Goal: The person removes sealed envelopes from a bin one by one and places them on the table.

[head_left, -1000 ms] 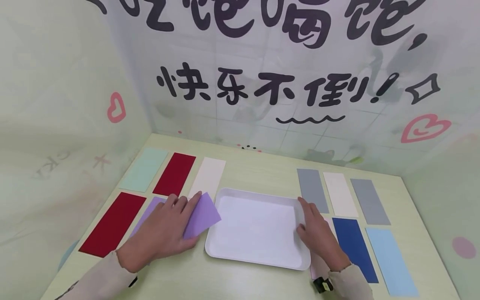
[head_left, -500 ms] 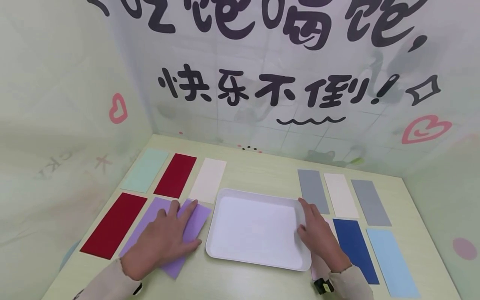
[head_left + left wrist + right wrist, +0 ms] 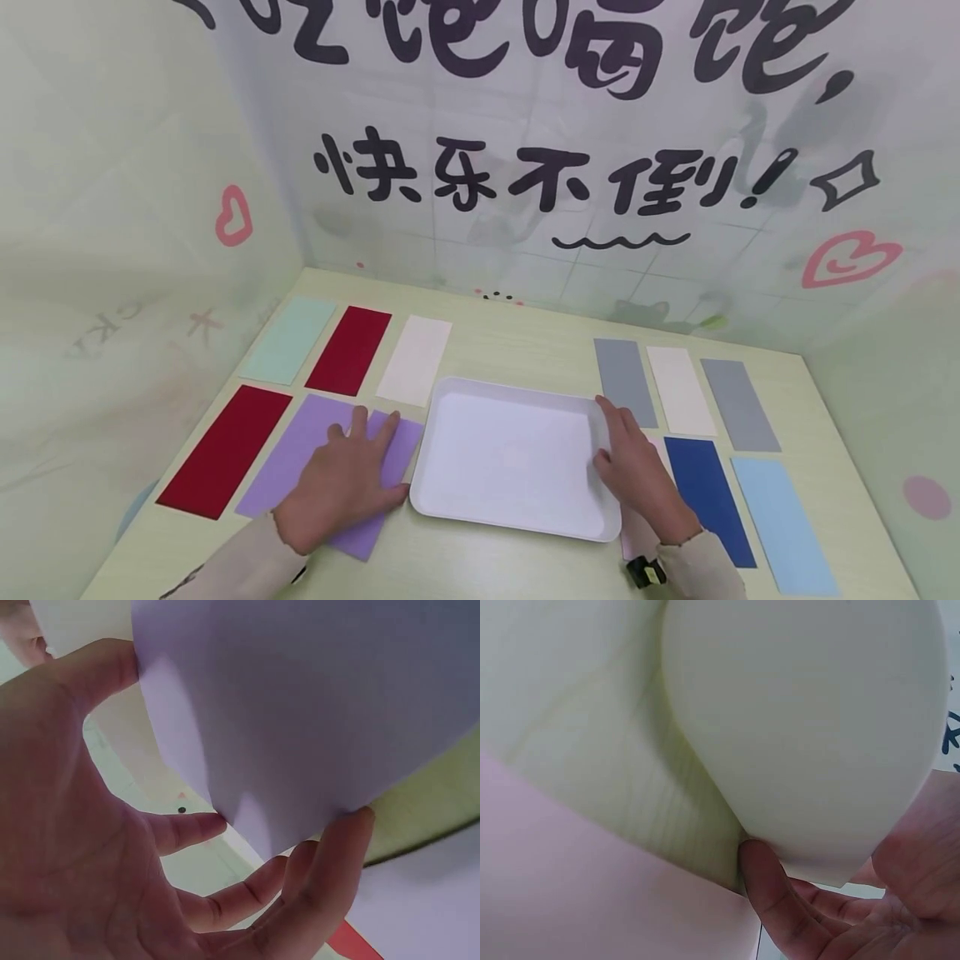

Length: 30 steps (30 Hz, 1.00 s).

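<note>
My left hand (image 3: 341, 485) spans a purple card (image 3: 405, 446) lying just left of a white tray (image 3: 517, 454). In the left wrist view the thumb touches one edge of that purple card (image 3: 300, 712) and the curled fingers meet its other edges. A second purple card (image 3: 281, 462) lies beside it, partly under the hand. My right hand (image 3: 637, 475) holds the tray's right side. In the right wrist view its fingertip presses the outer wall of the tray (image 3: 802, 712), while the palm and other fingers sit partly behind it.
Red (image 3: 225, 450), mint (image 3: 288, 342) and whitish (image 3: 416, 358) cards lie at the left, with another red card (image 3: 348, 350). At the right lie grey (image 3: 626, 379), dark blue (image 3: 708, 500) and light blue (image 3: 783, 525) cards. A pink card (image 3: 633, 537) is partly hidden under the right arm.
The purple card, earlier raised and tilted over the tray's left edge, now lies flat on the table. My left hand has shifted slightly right with it. The right hand and tray stay put.
</note>
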### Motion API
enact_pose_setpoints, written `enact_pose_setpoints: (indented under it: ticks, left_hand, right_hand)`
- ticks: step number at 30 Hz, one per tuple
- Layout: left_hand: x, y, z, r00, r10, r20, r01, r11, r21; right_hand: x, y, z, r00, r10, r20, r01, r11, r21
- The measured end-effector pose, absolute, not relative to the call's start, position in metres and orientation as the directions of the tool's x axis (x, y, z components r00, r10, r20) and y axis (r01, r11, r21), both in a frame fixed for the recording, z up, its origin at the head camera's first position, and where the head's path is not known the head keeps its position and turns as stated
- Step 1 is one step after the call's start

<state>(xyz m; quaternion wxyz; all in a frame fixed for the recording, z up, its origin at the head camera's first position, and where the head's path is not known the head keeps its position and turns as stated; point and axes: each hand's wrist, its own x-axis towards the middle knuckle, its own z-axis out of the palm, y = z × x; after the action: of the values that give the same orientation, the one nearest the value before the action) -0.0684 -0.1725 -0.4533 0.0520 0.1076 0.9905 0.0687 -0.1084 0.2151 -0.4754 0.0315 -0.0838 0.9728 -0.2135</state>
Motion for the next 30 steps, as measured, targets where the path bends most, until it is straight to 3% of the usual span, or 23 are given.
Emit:
enact_pose_setpoints:
  ticks: [25,30]
  left_hand:
    - [-0.073,-0.168,-0.465,-0.969,0.244,0.05,0.246,0.968,0.052]
    - [-0.073,-0.17,-0.462,-0.974,0.227,0.015,0.227,0.971,0.076]
  right_hand:
    - [-0.107,0.213,-0.473,-0.984,-0.179,-0.009,-0.159,0.895,-0.416]
    - [-0.107,0.213,-0.475,-0.983,-0.182,-0.011,-0.161,0.892,-0.422]
